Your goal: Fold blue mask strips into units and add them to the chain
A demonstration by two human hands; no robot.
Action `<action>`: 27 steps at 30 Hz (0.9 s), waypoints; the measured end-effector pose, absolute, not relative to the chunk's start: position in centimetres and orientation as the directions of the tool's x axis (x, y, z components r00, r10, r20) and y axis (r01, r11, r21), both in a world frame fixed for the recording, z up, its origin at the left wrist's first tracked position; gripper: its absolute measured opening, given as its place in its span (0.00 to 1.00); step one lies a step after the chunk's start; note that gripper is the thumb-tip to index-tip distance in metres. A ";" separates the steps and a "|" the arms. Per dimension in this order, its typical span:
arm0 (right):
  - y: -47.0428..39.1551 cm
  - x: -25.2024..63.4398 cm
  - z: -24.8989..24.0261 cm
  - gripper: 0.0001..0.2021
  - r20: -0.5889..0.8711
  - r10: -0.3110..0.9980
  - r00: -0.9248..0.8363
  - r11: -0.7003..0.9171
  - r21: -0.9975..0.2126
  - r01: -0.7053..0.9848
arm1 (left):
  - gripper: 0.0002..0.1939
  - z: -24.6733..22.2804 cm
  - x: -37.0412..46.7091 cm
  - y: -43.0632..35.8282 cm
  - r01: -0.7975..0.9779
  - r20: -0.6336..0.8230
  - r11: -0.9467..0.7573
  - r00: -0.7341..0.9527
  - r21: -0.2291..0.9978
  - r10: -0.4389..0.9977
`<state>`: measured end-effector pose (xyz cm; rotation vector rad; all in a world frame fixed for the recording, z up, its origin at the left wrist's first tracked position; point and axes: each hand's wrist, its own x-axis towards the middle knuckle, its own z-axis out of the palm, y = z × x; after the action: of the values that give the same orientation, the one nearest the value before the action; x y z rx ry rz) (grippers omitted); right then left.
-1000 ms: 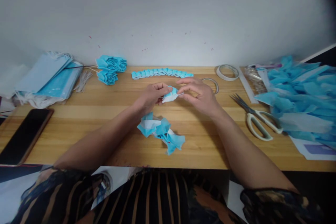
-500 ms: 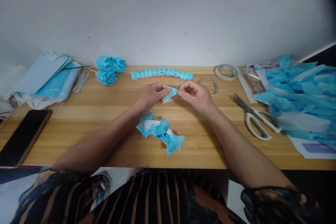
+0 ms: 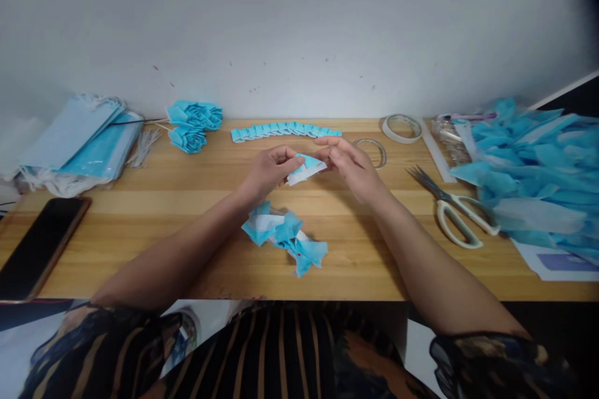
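A small folded piece of blue and white fabric (image 3: pixel 307 169) is pinched between the thumb and fingers of my left hand (image 3: pixel 275 168). My right hand (image 3: pixel 349 165) is just right of that piece, its fingers apart and extended; whether a fingertip touches the far edge of the fabric is hard to tell. Below my hands lies a small heap of crumpled blue and white fabric pieces (image 3: pixel 285 232). Beyond them, a curved row of folded blue pieces (image 3: pixel 285 130) lies along the back of the wooden table (image 3: pixel 206 182).
Blue fabric flowers (image 3: pixel 194 118), a stack of face masks (image 3: pixel 87 137) and a phone (image 3: pixel 44 243) are at left. To the right are tape rolls (image 3: pixel 401 129), open scissors (image 3: pixel 449 202) and a large pile of blue fabric pieces (image 3: pixel 538 168). A wall (image 3: pixel 299 31) stands behind.
My right hand has released its pinch on the folded fabric and its fingers have spread. More of the piece now shows, while my left hand keeps holding it.
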<state>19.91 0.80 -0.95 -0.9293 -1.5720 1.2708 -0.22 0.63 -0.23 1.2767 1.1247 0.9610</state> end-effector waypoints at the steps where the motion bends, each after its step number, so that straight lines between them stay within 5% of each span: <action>1: 0.8 19.8 -1.0 0.21 0.176 0.927 -0.330 0.200 -0.979 0.040 | 0.09 -0.2 -0.2 0.6 0.064 -0.088 0.076 0.215 0.995 0.973; 9: 0.8 19.0 -1.4 0.18 0.201 0.931 -0.305 0.240 -0.966 0.097 | 0.15 0.0 -0.3 0.2 0.076 -0.024 0.004 0.264 0.997 0.964; 17: 1.5 19.5 -1.5 0.13 0.219 0.947 -0.234 0.238 -0.970 0.055 | 0.17 -0.3 -0.7 0.5 -0.122 -0.048 0.098 0.361 0.988 0.931; 27: 1.4 19.7 -1.1 0.11 0.229 0.946 -0.231 0.275 -0.943 0.188 | 0.11 0.0 -0.6 0.5 0.064 -0.048 0.031 0.292 0.997 0.955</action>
<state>19.71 1.42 -1.15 -1.0618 -1.6354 1.0461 -0.63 0.50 0.04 1.3486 1.0469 0.9306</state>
